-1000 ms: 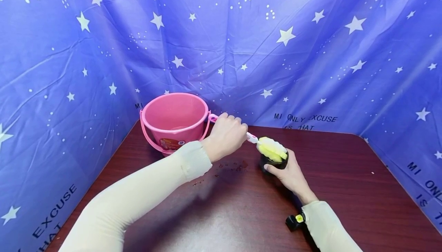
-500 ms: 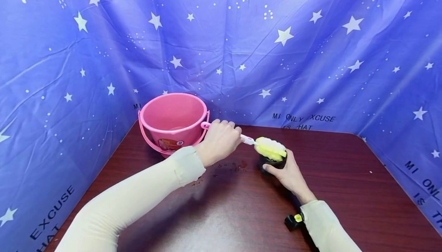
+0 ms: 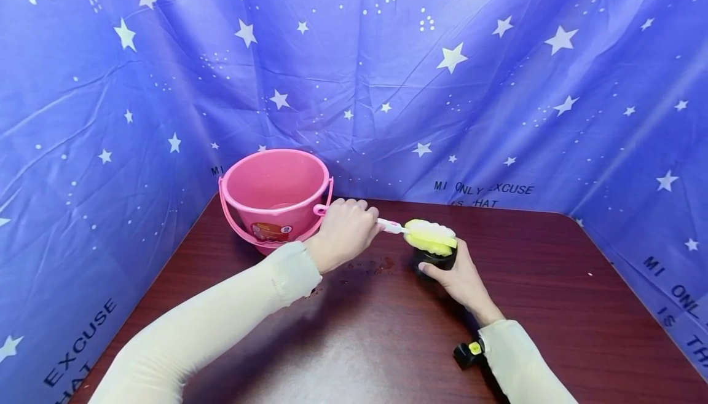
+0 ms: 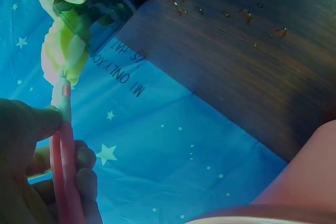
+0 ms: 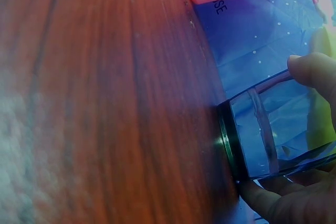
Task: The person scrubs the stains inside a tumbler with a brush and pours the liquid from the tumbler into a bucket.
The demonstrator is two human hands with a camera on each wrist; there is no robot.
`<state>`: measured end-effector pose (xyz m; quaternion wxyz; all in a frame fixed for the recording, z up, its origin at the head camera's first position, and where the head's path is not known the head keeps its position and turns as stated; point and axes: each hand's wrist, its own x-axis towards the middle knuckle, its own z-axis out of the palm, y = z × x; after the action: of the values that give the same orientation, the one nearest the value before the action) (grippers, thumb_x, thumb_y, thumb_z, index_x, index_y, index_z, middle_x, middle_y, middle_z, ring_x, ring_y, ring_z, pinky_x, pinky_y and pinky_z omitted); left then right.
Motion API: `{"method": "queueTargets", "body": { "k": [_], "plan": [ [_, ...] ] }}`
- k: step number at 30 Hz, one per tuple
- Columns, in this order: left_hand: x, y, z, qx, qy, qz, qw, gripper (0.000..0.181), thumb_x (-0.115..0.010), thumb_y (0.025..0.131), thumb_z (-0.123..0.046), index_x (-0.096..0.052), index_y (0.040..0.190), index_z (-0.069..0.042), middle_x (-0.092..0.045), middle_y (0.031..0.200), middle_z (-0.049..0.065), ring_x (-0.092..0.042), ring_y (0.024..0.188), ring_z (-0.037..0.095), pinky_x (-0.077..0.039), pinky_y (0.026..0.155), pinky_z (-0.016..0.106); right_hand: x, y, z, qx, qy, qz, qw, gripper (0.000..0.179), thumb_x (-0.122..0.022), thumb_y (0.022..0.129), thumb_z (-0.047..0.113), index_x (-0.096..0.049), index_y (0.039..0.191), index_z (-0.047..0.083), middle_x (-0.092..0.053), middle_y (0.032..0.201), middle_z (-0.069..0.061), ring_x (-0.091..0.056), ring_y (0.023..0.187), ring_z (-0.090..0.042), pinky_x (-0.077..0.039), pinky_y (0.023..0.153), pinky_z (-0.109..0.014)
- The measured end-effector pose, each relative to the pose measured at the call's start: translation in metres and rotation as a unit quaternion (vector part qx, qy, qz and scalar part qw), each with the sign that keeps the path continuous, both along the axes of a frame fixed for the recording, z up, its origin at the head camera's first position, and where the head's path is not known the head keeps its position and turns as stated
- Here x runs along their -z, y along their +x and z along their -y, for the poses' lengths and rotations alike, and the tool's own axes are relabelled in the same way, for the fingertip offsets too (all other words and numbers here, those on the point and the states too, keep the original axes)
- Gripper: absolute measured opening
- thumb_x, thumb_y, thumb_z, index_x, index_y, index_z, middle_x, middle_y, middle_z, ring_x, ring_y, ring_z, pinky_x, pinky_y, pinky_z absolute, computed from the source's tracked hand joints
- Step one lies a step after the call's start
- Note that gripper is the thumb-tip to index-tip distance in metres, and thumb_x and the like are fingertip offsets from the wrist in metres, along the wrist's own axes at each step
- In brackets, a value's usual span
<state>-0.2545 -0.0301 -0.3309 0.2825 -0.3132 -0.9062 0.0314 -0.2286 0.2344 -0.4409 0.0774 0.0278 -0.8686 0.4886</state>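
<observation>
In the head view my left hand [image 3: 345,232] grips the pink-and-white handle of a sponge bottle brush [image 3: 389,227], right of the bucket. Its yellow and white sponge head [image 3: 430,238] lies slanted at the mouth of a dark see-through cup [image 3: 437,261]. My right hand [image 3: 464,281] holds that cup from the side, thumb in front. Seen from the left wrist, thumb and fingers wrap the brush handle [image 4: 65,156]. The right wrist view shows the cup [image 5: 268,124] with its base at the tabletop; yellow sponge shows through its wall near the opening.
A pink bucket [image 3: 276,182] with a lowered handle stands at the back left. Water drops [image 3: 381,265] dot the brown table [image 3: 354,342] between bucket and cup. Blue star-printed cloth [image 3: 354,72] hangs around the back and sides. A black device [image 3: 467,355] sits by the right cuff.
My left hand has shifted left and down with the brush handle, which now lies flatter. The sponge head stays at the cup's mouth. The right hand keeps its hold on the cup.
</observation>
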Motion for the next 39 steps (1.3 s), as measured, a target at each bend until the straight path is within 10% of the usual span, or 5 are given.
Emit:
{"method": "queueTargets", "body": {
  "k": [39],
  "plan": [
    [0.027,0.005,0.009,0.011,0.102,0.000,0.9948,0.028,-0.063,0.091,-0.034,-0.059,0.074,-0.012,-0.059,0.067,0.004,-0.060,0.062,0.024,-0.044,0.050,0.038,0.001,-0.001,0.001,0.001,0.005,-0.008,1.0000,0.090,-0.082,0.075,0.031,-0.026,0.138,0.001,-0.043,0.134,-0.020,-0.042,0.122,-0.031,-0.028,0.104,-0.048]
  ]
}}
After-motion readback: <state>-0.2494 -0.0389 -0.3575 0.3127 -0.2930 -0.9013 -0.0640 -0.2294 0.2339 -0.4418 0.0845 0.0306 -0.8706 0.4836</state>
